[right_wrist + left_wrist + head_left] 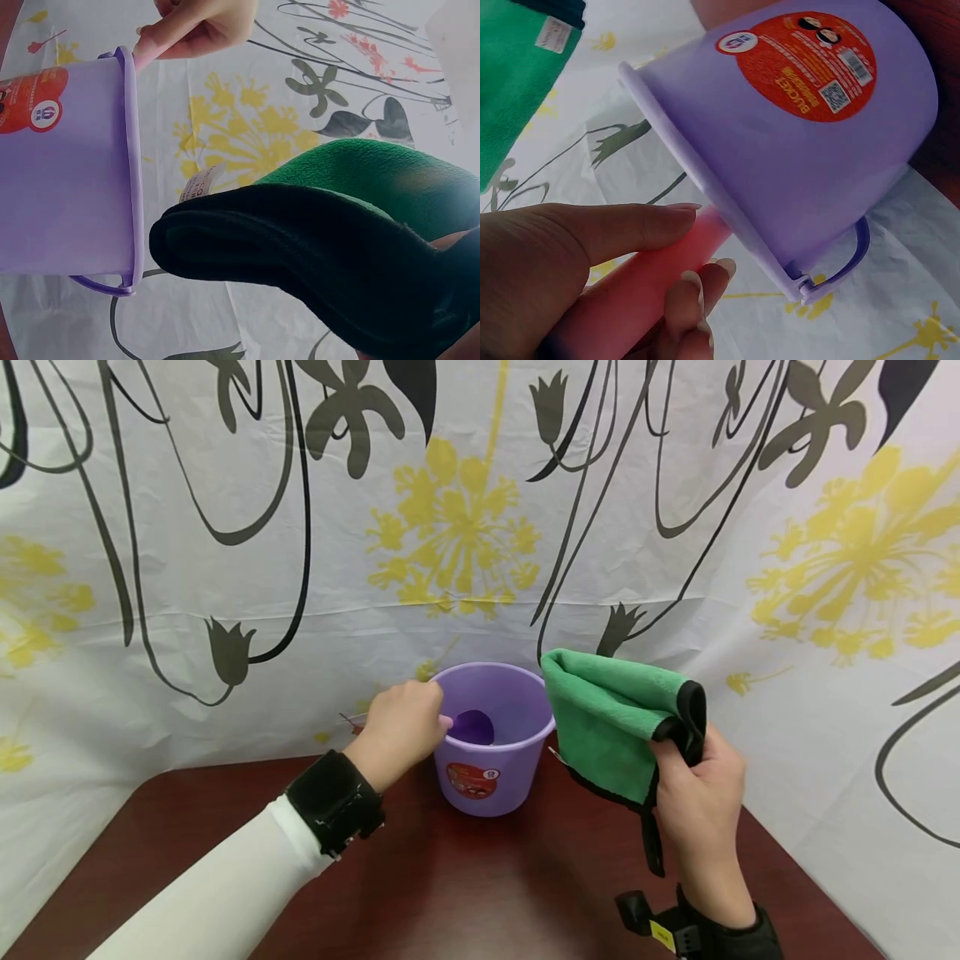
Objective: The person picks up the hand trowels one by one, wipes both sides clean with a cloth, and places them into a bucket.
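Observation:
A light purple bucket (487,781) with a red sticker stands upright on the dark red table. At its left rim my left hand (401,722) grips a thick pink handle (641,281). Inside the bucket, a dark purple rounded piece (474,727) shows beside that hand; whether it belongs to the handle I cannot tell. To the right of the bucket, my right hand (701,802) holds a folded green cloth (607,718) with black edging, raised near the rim. A white tag (199,183) sticks out from the cloth. The bucket's lower inside is hidden.
The dark red tabletop (480,893) stretches in front of the bucket. A white sheet (315,560) with yellow and grey flowers hangs close behind and along the sides. The bucket's thin purple bail (855,259) hangs down along its outside.

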{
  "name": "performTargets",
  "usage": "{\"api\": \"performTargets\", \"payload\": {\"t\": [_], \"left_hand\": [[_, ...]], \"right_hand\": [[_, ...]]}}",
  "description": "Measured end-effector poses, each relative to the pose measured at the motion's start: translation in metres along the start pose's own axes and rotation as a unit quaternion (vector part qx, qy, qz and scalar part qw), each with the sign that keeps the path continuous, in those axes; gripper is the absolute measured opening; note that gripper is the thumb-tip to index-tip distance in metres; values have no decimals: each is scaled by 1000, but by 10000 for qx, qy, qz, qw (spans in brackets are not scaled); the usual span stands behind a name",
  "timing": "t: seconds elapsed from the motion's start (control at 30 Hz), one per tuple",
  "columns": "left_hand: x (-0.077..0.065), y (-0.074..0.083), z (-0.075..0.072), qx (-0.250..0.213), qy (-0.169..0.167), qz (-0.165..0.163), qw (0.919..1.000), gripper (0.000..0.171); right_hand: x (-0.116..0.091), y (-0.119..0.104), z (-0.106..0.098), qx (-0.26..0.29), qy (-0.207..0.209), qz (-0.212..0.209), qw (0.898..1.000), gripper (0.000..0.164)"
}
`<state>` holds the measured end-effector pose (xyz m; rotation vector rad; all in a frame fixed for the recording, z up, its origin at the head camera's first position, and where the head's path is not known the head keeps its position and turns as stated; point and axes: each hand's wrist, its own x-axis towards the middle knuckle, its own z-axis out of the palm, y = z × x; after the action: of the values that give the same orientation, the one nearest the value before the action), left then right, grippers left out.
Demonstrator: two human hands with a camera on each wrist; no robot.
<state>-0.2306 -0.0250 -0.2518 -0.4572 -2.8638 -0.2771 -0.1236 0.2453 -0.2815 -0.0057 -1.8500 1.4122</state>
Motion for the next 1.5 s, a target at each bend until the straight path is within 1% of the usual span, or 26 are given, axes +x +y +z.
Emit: {"api": "performTargets", "payload": {"t": [0.23, 0.37, 0.5, 0.6, 0.73, 0.93, 1.1, 1.23, 1.5], "left_hand": [[6, 1, 3, 151, 142, 382, 9991, 19], [13, 4, 6, 210, 90, 434, 9988, 20], [23, 7, 11, 135, 62, 483, 9987, 19], [29, 8, 16, 108, 17, 526, 9986, 19], [35, 9, 23, 90, -31, 581, 9983, 20], [41, 8, 32, -82, -107, 576, 9983, 21], [47, 7, 35, -287, -341, 489, 9978, 24], [51, 5, 41, -395, -473, 380, 9974, 24], [53, 7, 47, -406, -522, 306, 9973, 25]], "right_hand": [[0, 2, 1, 110, -29, 28, 9999, 23], [-1, 1, 1, 104, -66, 120, 9999, 25], [-1, -1, 1, 4, -32, 194, 9998, 26], [0, -1, 0, -35, -5, 109, 9999, 25], [0, 1, -1, 97, -25, 64, 9999, 25], [0, -1, 0, 142, -46, 56, 9999, 26], [-1, -1, 1, 56, -53, -29, 10000, 27], [-1, -1, 2, 10, -59, -132, 9999, 23], [-2, -1, 2, -33, -123, -196, 9997, 27]]}}
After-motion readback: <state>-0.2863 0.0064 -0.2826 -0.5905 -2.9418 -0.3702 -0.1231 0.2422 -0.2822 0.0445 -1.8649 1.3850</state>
